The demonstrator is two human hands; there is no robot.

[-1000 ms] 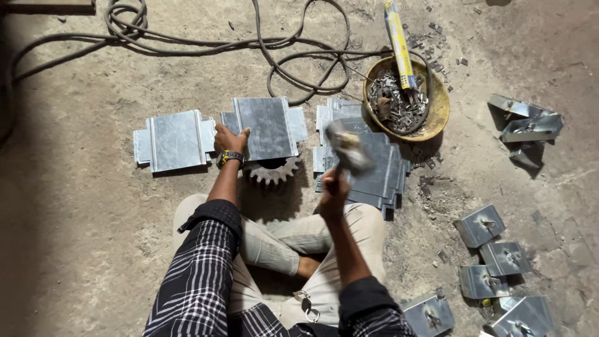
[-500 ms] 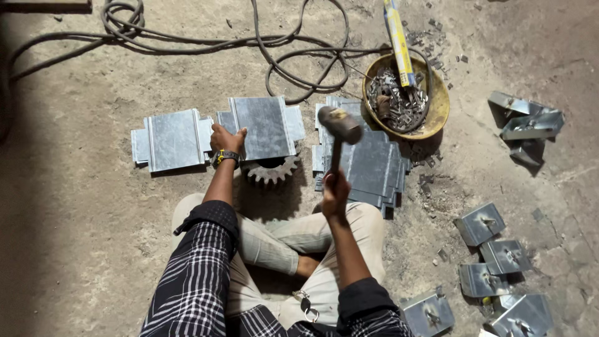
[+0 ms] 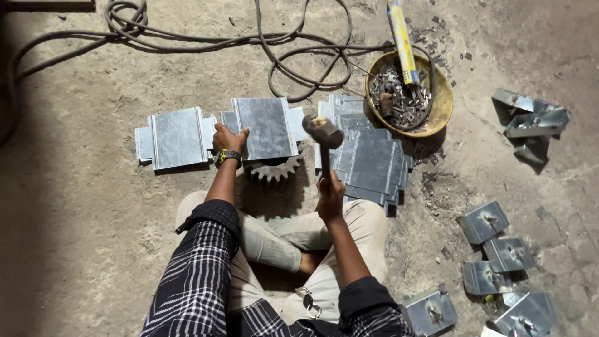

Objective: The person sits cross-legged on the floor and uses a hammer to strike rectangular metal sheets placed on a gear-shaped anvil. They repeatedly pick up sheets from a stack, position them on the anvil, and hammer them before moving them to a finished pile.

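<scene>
Compared with half a second earlier, the hammer head has dropped from above the stack to a lower position, just beside the right edge of the sheet on the gear; one second ago it was a raised blur. The left hand has not shifted.

The right hand (image 3: 329, 195) is fully closed around the wooden handle of the dark-headed hammer (image 3: 322, 131), gripping near the handle's lower end. The hammer head points toward 12 o'clock from that hand.

The left hand (image 3: 227, 138) lies with fingers spread flat on the left edge of the flat grey galvanised sheet with side tabs (image 3: 267, 128), pressing it and grasping nothing. The sheet rests on a grey toothed steel gear (image 3: 274, 168), whose teeth show below the sheet's near edge.

At 9 o'clock from this sheet lies a second matching tabbed sheet (image 3: 178, 137) on the concrete floor (image 3: 81, 206). At 3 o'clock sits a stack of similar sheets (image 3: 371, 162). A yellow bowl of metal scrap (image 3: 442, 103) lies at 2 o'clock.
</scene>
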